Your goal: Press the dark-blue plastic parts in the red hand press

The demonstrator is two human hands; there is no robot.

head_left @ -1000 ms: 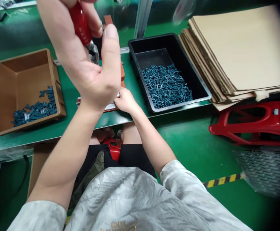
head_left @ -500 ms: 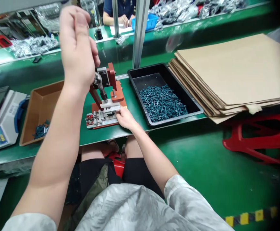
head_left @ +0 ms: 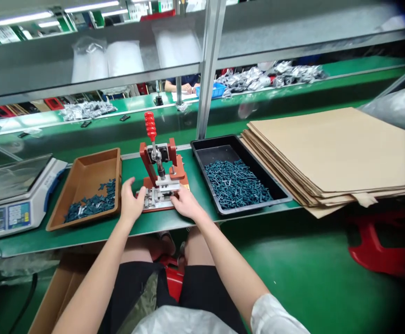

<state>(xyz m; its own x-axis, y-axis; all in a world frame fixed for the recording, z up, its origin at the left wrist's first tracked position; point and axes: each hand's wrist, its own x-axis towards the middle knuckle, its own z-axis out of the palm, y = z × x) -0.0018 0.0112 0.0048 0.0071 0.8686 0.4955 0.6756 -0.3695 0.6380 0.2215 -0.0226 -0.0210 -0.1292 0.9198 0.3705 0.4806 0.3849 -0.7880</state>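
1. Far left, a digital weighing scale (head_left: 14, 197) sits on the green bench.
2. Next to it, a brown tray (head_left: 99, 152) holds some blue-green plastic parts (head_left: 91, 206).
3. Left hand (head_left: 131, 204) has dropped off the lever: fingers spread, holding nothing, just beside the metal jig (head_left: 157, 197).
4. Red-handled toggle clamp (head_left: 150, 126) now stands upright, so the clamp's open.
5. Right hand (head_left: 187, 204) has its fingers on the jig's front edge; can't tell if they're gripping anything.
6. Right of that, a black tray (head_left: 216, 141) of loose teal parts (head_left: 237, 185), then stacked cardboard sheets (head_left: 327, 148).
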